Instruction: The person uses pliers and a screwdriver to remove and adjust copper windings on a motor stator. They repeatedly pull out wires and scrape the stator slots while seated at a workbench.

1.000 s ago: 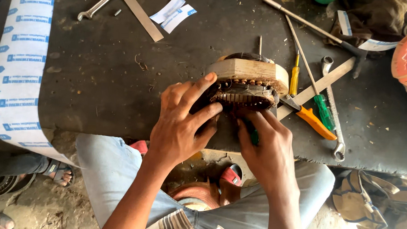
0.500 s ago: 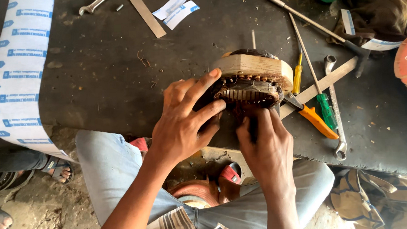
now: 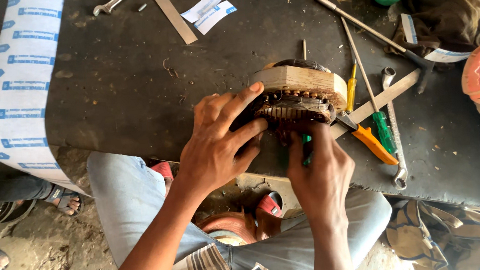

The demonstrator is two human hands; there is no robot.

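Observation:
A round motor stator [image 3: 297, 93] with copper windings and a wooden ring around it lies on the dark workbench [image 3: 116, 91] near its front edge. My left hand [image 3: 219, 141] rests against the stator's left side, fingers spread over the windings. My right hand [image 3: 318, 169] is below the stator, fingers pressed to its lower edge, gripping a small green-handled tool [image 3: 306, 148] that is mostly hidden by the fingers.
Right of the stator lie an orange-handled cutter [image 3: 370, 141], a green screwdriver [image 3: 380, 127], a yellow screwdriver [image 3: 351, 88], a spanner [image 3: 394, 124] and a wooden strip [image 3: 382, 98]. A white and blue printed sheet [image 3: 20, 84] hangs at the left. Paper scraps [image 3: 209, 11] lie far back.
Both hands stay on the stator; the fingers have shifted only slightly along its lower rim.

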